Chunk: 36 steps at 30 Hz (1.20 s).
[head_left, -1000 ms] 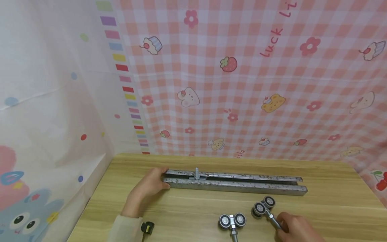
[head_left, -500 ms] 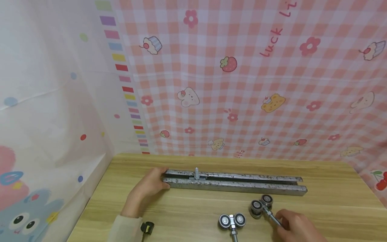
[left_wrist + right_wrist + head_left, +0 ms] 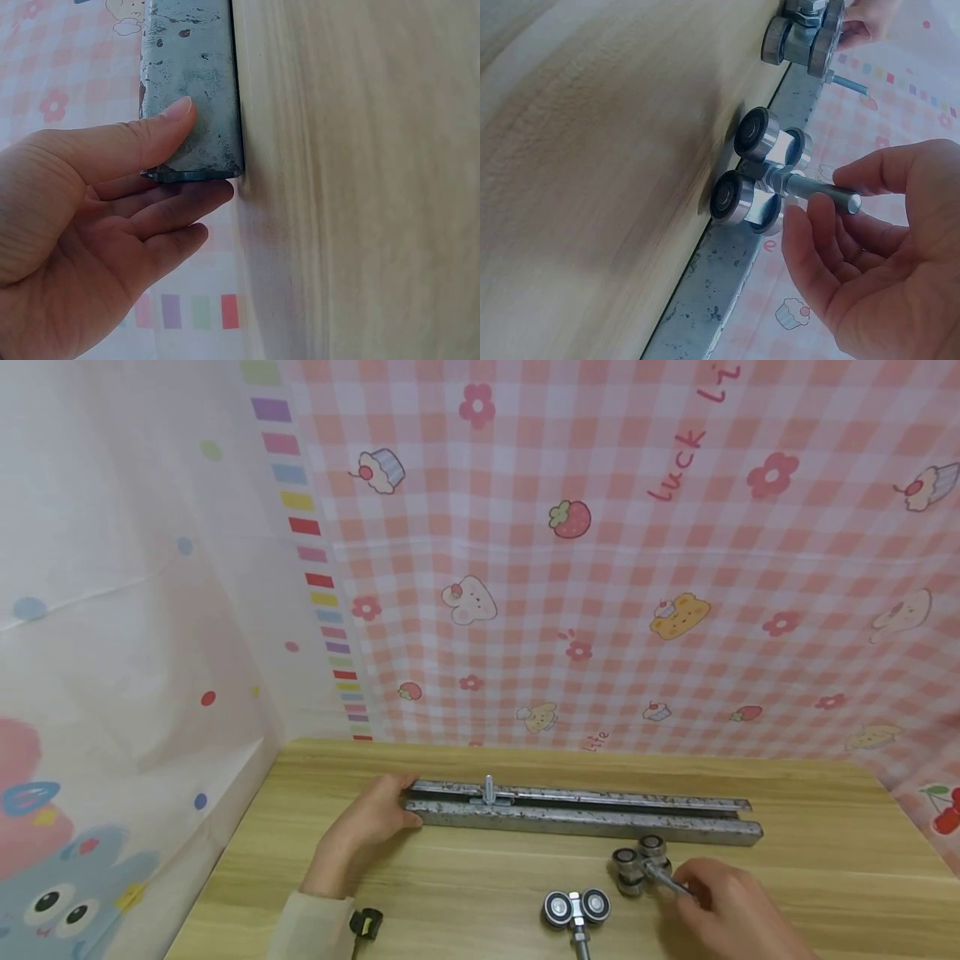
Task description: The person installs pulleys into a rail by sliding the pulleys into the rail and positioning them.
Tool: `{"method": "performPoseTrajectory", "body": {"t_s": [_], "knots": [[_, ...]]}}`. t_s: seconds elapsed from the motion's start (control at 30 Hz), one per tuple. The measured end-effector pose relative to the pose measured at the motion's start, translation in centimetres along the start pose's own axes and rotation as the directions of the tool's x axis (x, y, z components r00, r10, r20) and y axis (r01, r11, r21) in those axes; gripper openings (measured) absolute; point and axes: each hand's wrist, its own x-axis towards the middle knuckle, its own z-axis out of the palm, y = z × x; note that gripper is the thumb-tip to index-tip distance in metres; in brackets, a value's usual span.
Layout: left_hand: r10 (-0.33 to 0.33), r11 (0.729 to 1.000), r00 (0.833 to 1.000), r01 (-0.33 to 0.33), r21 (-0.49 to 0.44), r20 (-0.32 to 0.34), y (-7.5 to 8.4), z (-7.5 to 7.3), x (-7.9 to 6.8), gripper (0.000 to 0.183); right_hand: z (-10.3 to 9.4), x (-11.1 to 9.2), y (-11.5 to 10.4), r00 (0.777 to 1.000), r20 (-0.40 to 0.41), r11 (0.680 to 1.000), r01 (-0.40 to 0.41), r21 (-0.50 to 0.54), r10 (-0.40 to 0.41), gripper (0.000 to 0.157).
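Observation:
A scuffed steel channel rail (image 3: 600, 825) lies along the back of the table, its slot facing up. My left hand (image 3: 377, 815) grips the rail's left end; the left wrist view has the thumb on the side wall, and the far fingers are partly hidden. An upright bolt (image 3: 489, 791) on a small plate sits in the slot near that end. My right hand (image 3: 731, 902) pinches the threaded stem of a roller trolley (image 3: 754, 135), whose wheels are in front of the rail's right part. A second roller trolley (image 3: 576, 907) lies nearer the front, apart from both hands.
A small black and yellow object (image 3: 367, 924) lies beside the left sleeve (image 3: 311, 930). Behind the wooden table (image 3: 450, 877) hangs a pink checked cloth (image 3: 600, 568), with a white printed cloth (image 3: 135, 610) at the left.
My right hand has moved the roller trolley slightly left and toward the rail, tipping its stem more upright. The left hand, the rail and the second trolley have stayed in place.

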Motion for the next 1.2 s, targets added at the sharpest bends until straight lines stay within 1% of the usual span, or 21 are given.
{"method": "performPoseTrajectory", "body": {"t_s": [0.07,0.13,0.2,0.23,0.27,0.33,0.4,0.47,0.53,0.7,0.8,0.83,0.87,0.9,1.0,1.07,1.1,1.2], "knots": [[0.002,1.000,1.000,-0.002,-0.002,-0.001,0.0,0.0,0.0,0.064,0.0,0.2,-0.3,1.000,-0.005,1.000,-0.022,0.007,0.022,0.016],[0.001,1.000,1.000,-0.001,-0.005,0.000,0.0,0.0,0.0,0.064,0.0,0.4,-0.6,0.999,0.008,0.999,-0.051,0.013,0.051,0.014],[0.002,1.000,1.000,-0.002,-0.004,0.000,0.1,0.0,0.0,0.064,0.0,0.5,-0.8,0.998,0.002,0.998,-0.063,0.016,0.063,0.014],[0.003,1.000,1.000,-0.003,-0.004,0.001,0.1,0.0,0.0,0.064,0.1,0.6,-0.8,0.998,-0.012,0.998,-0.059,0.014,0.059,0.015],[0.000,1.000,1.000,0.000,-0.005,0.002,0.1,0.0,0.0,0.064,0.2,0.6,-0.8,0.999,-0.035,0.999,-0.039,0.012,0.039,0.016],[0.000,1.000,1.000,0.000,-0.001,0.004,0.1,0.0,0.1,0.064,0.4,0.6,-0.7,0.995,-0.099,1.000,0.020,-0.001,-0.020,0.019],[-0.002,1.000,1.000,0.002,0.000,0.006,0.1,0.0,0.1,0.064,0.8,0.7,-0.5,0.981,-0.169,0.995,0.096,-0.010,-0.096,0.023],[-0.004,1.000,1.000,0.004,0.001,0.006,0.1,0.0,0.1,0.064,1.1,0.8,-0.3,0.958,-0.232,0.985,0.170,-0.020,-0.170,0.027],[-0.004,1.000,1.000,0.004,0.003,0.006,0.1,0.0,0.1,0.064,1.4,1.0,-0.1,0.934,-0.279,0.974,0.227,-0.020,-0.223,0.029],[-0.006,1.000,1.000,0.006,0.000,0.006,0.0,0.0,0.0,0.064,1.8,1.4,0.1,0.889,-0.341,0.947,0.322,-0.008,-0.306,0.031],[-0.009,1.000,1.000,0.010,-0.007,0.007,0.0,0.0,0.0,0.064,2.0,1.7,0.0,0.867,-0.364,0.932,0.363,-0.004,-0.340,0.032],[-0.009,1.000,1.000,0.009,-0.009,0.007,0.0,0.0,0.0,0.064,2.0,1.7,-0.1,0.865,-0.366,0.930,0.369,-0.001,-0.343,0.032],[-0.009,1.000,1.000,0.009,-0.010,0.006,0.0,0.0,0.0,0.064,2.0,1.8,-0.1,0.866,-0.366,0.930,0.367,0.004,-0.340,0.032],[-0.008,1.000,1.000,0.008,-0.011,0.006,0.0,0.0,0.0,0.064,2.0,1.9,-0.2,0.873,-0.361,0.935,0.355,0.011,-0.327,0.031],[-0.005,1.000,1.000,0.005,-0.013,0.002,0.0,0.0,0.0,0.063,2.0,2.1,-0.6,0.904,-0.336,0.956,0.292,0.030,-0.266,0.028],[0.000,1.000,1.000,0.000,-0.009,-0.001,0.0,0.0,-0.1,0.062,2.0,2.4,-0.8,0.917,-0.323,0.966,0.258,0.034,-0.234,0.026],[0.001,1.000,1.000,-0.001,-0.011,-0.002,0.1,-0.1,-0.1,0.062,2.0,2.5,-0.8,0.922,-0.319,0.969,0.244,0.032,-0.221,0.025],[-0.001,1.000,1.000,0.001,-0.016,-0.001,0.1,-0.1,-0.1,0.061,2.0,3.0,-0.9,0.923,-0.317,0.970,0.240,0.031,-0.218,0.024]]}}
